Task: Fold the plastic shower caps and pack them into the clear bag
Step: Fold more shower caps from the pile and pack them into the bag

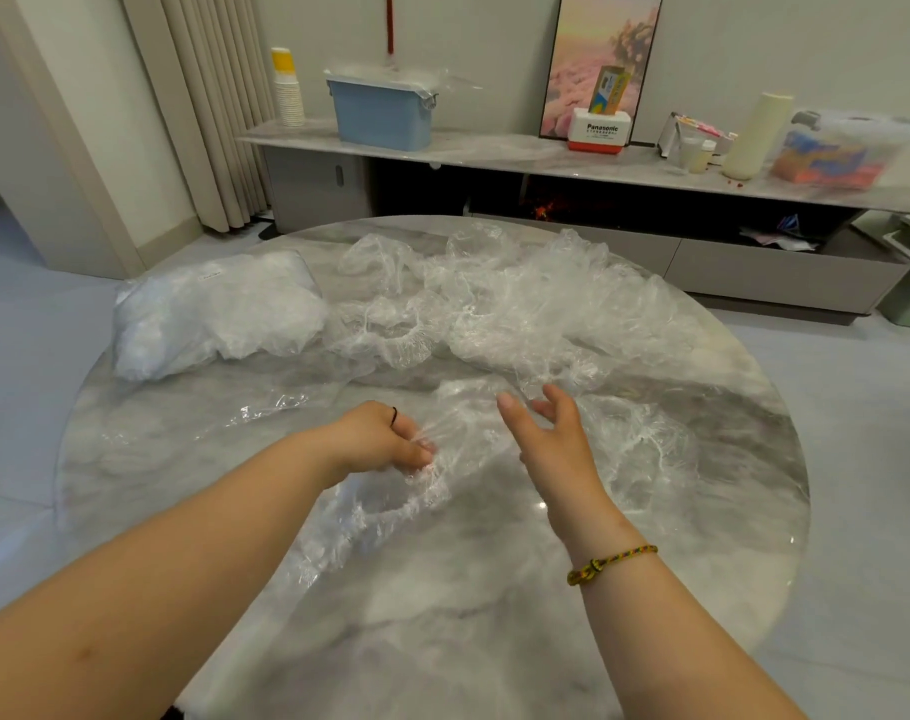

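We look down on a round grey marble table [442, 641] in a pale-floored room, with a long low sideboard [494, 153] against the far wall. The shower cap [385, 511] lies crumpled at the table's middle, its long axis running from near left to far right. The left hand [385, 439] pinches its gathered edge. The right hand [551, 439] hovers over it, fingers straight, holding nothing. The stuffed clear bag [208, 314] sits far left.

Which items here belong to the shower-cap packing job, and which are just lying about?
Job: left hand pinching a shower cap, open right hand, pile of caps, clear bag.
Lying about: blue bin, paper cups, Panasonic box, framed picture.
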Demonstrator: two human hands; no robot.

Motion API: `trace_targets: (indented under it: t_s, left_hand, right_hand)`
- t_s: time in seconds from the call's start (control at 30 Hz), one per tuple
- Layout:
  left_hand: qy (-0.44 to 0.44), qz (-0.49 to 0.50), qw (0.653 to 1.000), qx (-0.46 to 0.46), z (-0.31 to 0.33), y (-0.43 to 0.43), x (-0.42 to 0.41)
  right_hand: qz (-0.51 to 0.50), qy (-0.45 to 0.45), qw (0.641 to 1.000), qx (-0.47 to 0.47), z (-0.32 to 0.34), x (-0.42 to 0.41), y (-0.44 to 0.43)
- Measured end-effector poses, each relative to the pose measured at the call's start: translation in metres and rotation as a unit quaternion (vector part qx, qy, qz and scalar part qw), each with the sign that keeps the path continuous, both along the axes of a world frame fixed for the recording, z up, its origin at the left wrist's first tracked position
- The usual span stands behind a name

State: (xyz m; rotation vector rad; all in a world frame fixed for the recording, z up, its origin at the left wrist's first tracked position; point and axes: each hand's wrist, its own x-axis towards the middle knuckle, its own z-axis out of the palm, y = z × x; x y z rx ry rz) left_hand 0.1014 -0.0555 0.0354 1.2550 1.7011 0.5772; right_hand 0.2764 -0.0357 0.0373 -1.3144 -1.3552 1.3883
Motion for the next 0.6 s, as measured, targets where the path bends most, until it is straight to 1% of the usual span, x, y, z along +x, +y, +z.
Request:
trace_targets:
  t_s: [0.03,0.1,0.13,0.2,0.23,0.27,0.37,0.47,0.53,0.6]
  left_hand:
    - [-0.015,0.012,1.0,0.009,0.001,-0.004,-0.002]
    - [-0.059,0.038,0.997,0.026,0.004,-0.01,-0.004]
    - [-0.08,0.05,0.995,0.035,0.006,-0.014,-0.004]
    - [-0.108,0.067,0.991,0.052,0.011,-0.02,-0.005]
    - [-0.12,0.07,0.989,0.058,0.014,-0.023,-0.005]
    - [-0.123,0.068,0.988,0.065,0.017,-0.026,-0.006]
    - [-0.109,0.061,0.987,0.097,0.033,-0.032,-0.012]
    - [-0.081,0.067,0.983,0.153,0.054,-0.035,-0.023]
    - [-0.056,0.069,0.977,0.194,0.068,-0.038,-0.03]
    - [-0.027,0.078,0.968,0.236,0.073,-0.042,-0.036]
  right_hand:
    - [-0.012,0.008,1.0,-0.017,-0.001,-0.001,-0.003]
    - [-0.006,-0.009,0.999,-0.052,-0.003,-0.005,-0.009]
    - [0.02,-0.022,0.997,-0.07,-0.004,-0.007,-0.014]
    - [0.117,-0.027,0.987,-0.105,-0.005,-0.013,-0.022]
    - [0.153,-0.027,0.982,-0.109,-0.007,-0.017,-0.024]
    - [0.168,-0.022,0.98,-0.102,-0.006,-0.021,-0.027]
    - [0.145,-0.001,0.988,-0.043,0.003,-0.033,-0.024]
    - [0.125,-0.004,0.991,0.053,0.027,-0.046,-0.016]
    - [0.103,-0.014,0.985,0.136,0.041,-0.05,-0.009]
    - [0.09,-0.044,0.969,0.225,0.049,-0.051,-0.009]
